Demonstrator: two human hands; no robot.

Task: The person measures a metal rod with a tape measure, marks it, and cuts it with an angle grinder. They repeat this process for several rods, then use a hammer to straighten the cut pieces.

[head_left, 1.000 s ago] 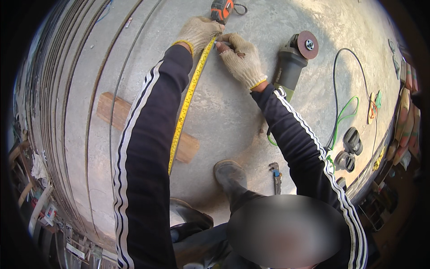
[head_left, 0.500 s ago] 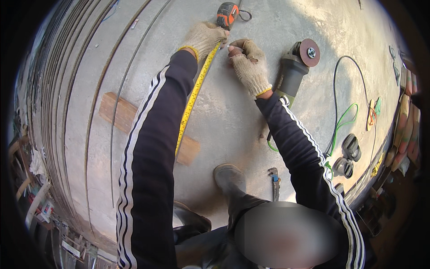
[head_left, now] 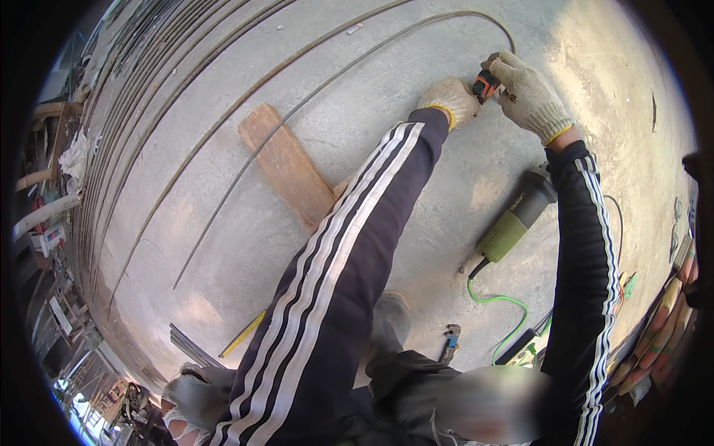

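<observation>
An orange and black tape measure (head_left: 486, 86) is between my two gloved hands, well out in front of me. My left hand (head_left: 451, 102) closes on its left side, with the fingertips partly hidden. Over its right side and top curl the fingers of my right hand (head_left: 531, 95). A piece of yellow tape blade (head_left: 243, 335) shows at lower left; my left sleeve covers the stretch between. One thin steel rod (head_left: 312, 95) arcs across the floor and reaches my right fingers, where I cannot tell if they touch it.
An angle grinder (head_left: 515, 217) with a green cord lies right of my left arm. A blue-handled wrench (head_left: 450, 343) is by my foot. A wooden plank (head_left: 286, 163) sits under the rod. Several longer rods (head_left: 167, 82) run along the left; sacks (head_left: 654, 327) are stacked at right.
The view has swung, and the floor things appear shifted. My right hand, apart from the tape measure before, now grips it. My left hand has come off the bare blade onto the case.
</observation>
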